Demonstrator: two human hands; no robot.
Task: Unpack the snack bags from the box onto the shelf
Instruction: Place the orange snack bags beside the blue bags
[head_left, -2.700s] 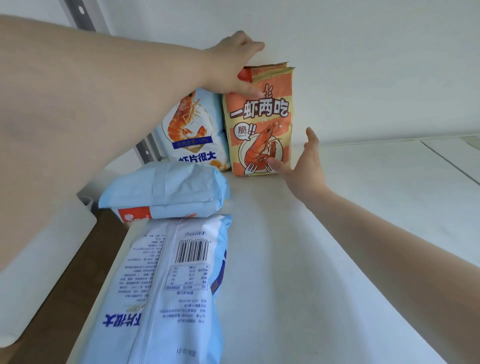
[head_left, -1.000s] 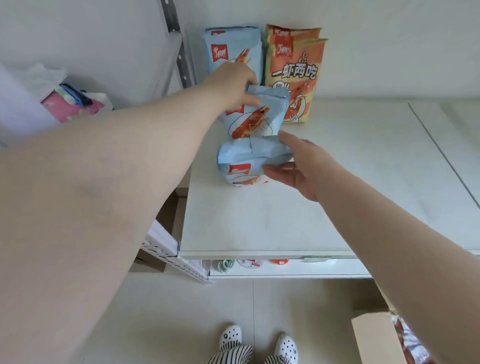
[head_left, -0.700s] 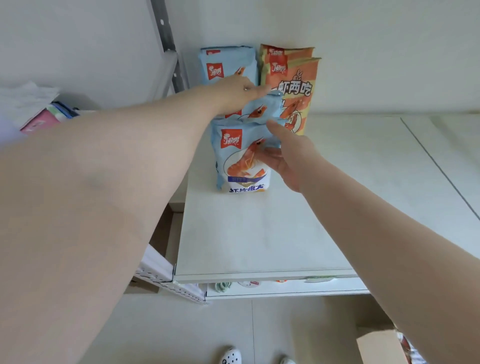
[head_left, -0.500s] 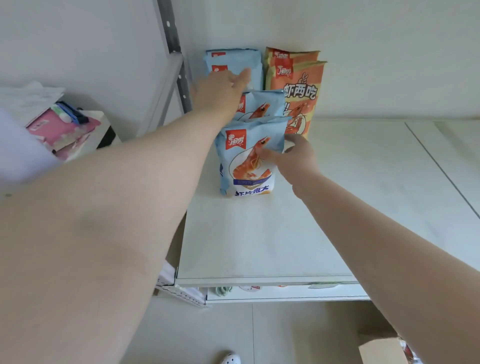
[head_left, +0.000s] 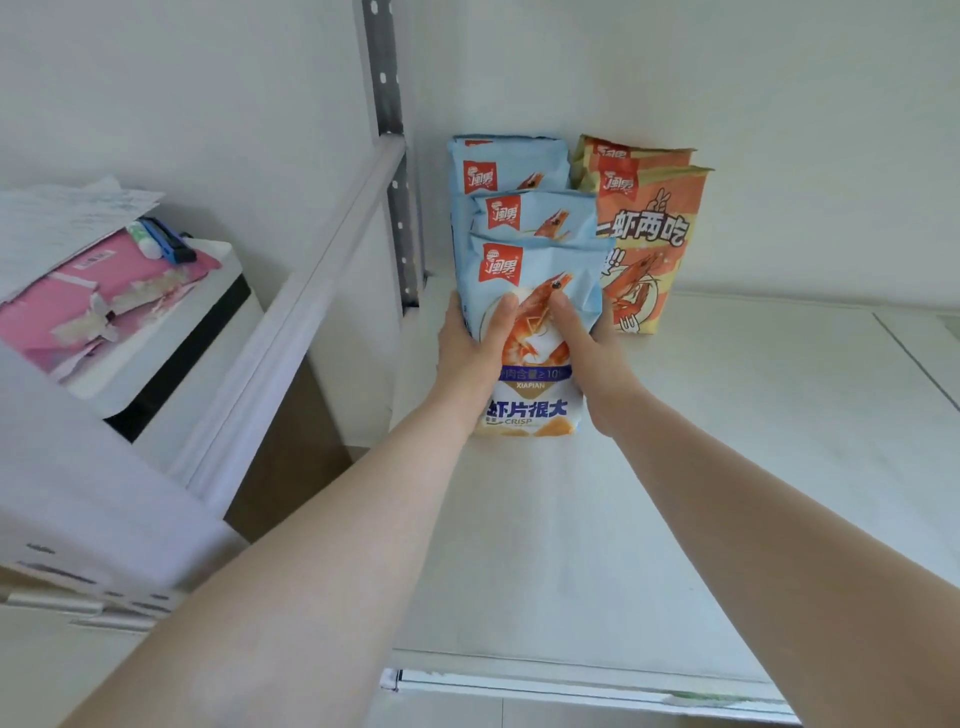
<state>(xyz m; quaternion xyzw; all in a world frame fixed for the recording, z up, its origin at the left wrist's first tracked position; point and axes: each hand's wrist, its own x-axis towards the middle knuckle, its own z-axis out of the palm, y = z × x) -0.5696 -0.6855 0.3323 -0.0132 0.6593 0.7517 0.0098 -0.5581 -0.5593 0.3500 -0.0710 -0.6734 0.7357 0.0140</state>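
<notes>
Both hands grip one item: the left hand (head_left: 470, 345) wraps the left edge of the front blue snack bag (head_left: 530, 332), thumb lying across its printed face and fingers curled behind the side, while the right hand (head_left: 587, 343) takes the right edge in mirror fashion, thumb on the face and fingers round the side. Both forearms reach forward and up from the lower frame, converging on the bag, wrists roughly level. The bag stands upright on the white shelf (head_left: 727, 441), its base in contact with the surface. Directly behind it stand two more blue bags in a row, the second blue bag (head_left: 535, 218) and the rear blue bag (head_left: 506, 166), each upright and partly hidden by the one in front. Just beside them on the right are two orange snack bags (head_left: 649, 234), upright, one behind the other, near the back wall. A grey perforated upright post (head_left: 387, 93) stands to the left of the row. Further left, a pink parcel (head_left: 98, 291) lies on a white unit, with papers on top.
</notes>
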